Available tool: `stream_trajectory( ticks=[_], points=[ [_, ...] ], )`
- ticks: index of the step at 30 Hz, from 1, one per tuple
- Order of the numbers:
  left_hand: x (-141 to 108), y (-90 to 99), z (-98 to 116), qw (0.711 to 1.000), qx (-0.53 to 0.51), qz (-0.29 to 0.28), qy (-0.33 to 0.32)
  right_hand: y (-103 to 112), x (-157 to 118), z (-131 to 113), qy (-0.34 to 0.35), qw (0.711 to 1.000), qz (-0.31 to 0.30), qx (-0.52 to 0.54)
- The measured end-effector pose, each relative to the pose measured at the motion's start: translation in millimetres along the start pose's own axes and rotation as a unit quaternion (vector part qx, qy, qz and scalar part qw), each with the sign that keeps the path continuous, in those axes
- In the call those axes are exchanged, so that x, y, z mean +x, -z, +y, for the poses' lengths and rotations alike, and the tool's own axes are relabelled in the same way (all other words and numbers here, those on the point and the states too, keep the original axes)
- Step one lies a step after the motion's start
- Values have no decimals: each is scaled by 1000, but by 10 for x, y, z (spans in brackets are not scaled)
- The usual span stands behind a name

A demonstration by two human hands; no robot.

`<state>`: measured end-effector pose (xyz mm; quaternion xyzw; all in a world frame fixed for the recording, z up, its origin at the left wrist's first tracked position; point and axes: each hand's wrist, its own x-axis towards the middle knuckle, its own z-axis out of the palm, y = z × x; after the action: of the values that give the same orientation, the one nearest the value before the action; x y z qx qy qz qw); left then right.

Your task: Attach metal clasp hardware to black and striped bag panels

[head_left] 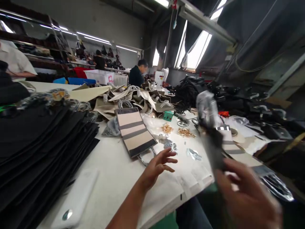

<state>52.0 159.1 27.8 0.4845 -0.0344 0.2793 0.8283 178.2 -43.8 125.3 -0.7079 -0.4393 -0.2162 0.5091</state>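
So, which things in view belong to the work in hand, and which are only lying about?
Likely in the work:
blurred dark piece, held in the right hand
striped panel, near the open left hand
small gold parts
stacked black pieces

Probably just lying about:
white flat object
red item

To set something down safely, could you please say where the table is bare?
The white table is barest between the black stack, the striped panel and the left hand; a smaller patch lies between that hand and the near edge. It is crowded around the gold hardware and beige pile.
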Motion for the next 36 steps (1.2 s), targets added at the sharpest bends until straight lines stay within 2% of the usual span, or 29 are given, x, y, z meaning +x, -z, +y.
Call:
stream_trajectory(
  ticks=[2, 3, 5, 7, 8, 10, 12, 15, 17, 19, 21, 23, 24, 25, 27, 29, 31, 33, 34, 36],
  points=[
    [-37, -20, -60, 1000, -9, -5, 24, -517, -399, -4, 67, 996, -55, 20],
    [-49, -2, -90, 999, 3, 25, 40, -771, -558, -7, 93, 992, -77, 30],
    [-49, 86, -138, 985, 51, 143, 76, -1177, -756, -2, 102, 986, -128, 45],
    [-16, 210, -166, 953, 89, 273, 97, -1394, -777, 32, 74, 978, -180, 73],
    [8, 268, -174, 938, 97, 317, 99, -1437, -729, 62, 51, 975, -199, 87],
    [52, 346, -179, 925, 92, 359, 85, -1445, -573, 138, 17, 970, -224, 89],
    [76, 353, -165, 932, 59, 351, 73, -1420, -424, 214, 19, 964, -258, 53],
    [80, 267, -91, 958, -42, 275, 70, -1372, -320, 270, 47, 945, -324, 9],
    [85, 213, -23, 971, -97, 206, 72, -1260, -267, 260, 28, 944, -329, 27],
    [104, 205, 21, 973, -111, 189, 70, -1014, -138, 229, -36, 949, -307, 63],
    [127, 236, 20, 963, -63, 256, 59, -644, 95, 200, -143, 948, -271, 86],
    [137, 270, -15, 938, 14, 343, 41, -241, 381, 185, -264, 931, -229, 107],
    [135, 277, -36, 930, 37, 363, 33, -69, 515, 185, -310, 915, -223, 129],
    [126, 275, -52, 932, 38, 359, 26, 61, 628, 191, -346, 899, -220, 152],
    [94, 251, -60, 955, -16, 295, 21, 156, 760, 225, -397, 864, -234, 202],
    [55, 225, -30, 975, -75, 207, 38, 28, 756, 308, -432, 825, -267, 249],
    [28, 231, 26, 981, -90, 163, 57, -248, 651, 451, -454, 777, -315, 301],
    [24, 275, 83, 979, -89, 174, 52, -562, 508, 647, -459, 738, -348, 351],
    [33, 306, 102, 976, -91, 191, 42, -704, 440, 754, -458, 728, -354, 367],
    [67, 364, 104, 968, -81, 235, 34, -933, 331, 955, -450, 729, -353, 376]
  ],
)
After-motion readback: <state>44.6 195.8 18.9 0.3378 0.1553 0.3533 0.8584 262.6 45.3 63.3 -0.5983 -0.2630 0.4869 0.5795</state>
